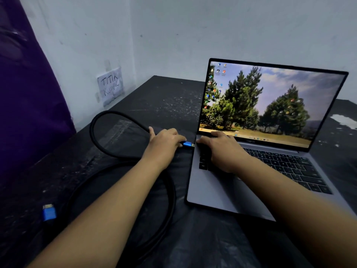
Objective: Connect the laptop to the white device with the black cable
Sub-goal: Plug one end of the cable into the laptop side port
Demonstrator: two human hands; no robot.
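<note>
Your left hand (164, 144) pinches the thick black cable's (100, 140) blue metal plug (187, 144) just beside the open grey laptop's (222, 192) left edge. Your right hand (222, 151) lies spread flat on its keyboard.

Overall light: dim, cool, bluish cast.
Brightest source: laptop screen (266, 105), evenly lit, no glare.
Counter (164, 97): dark, faint speckled sheen at the far end.
Shadows: soft, no hard edges.
Edges: wide-angle bending, forearms stretched.
Focus: soft throughout; blue plug (49, 212) at lower left blurred.
</note>
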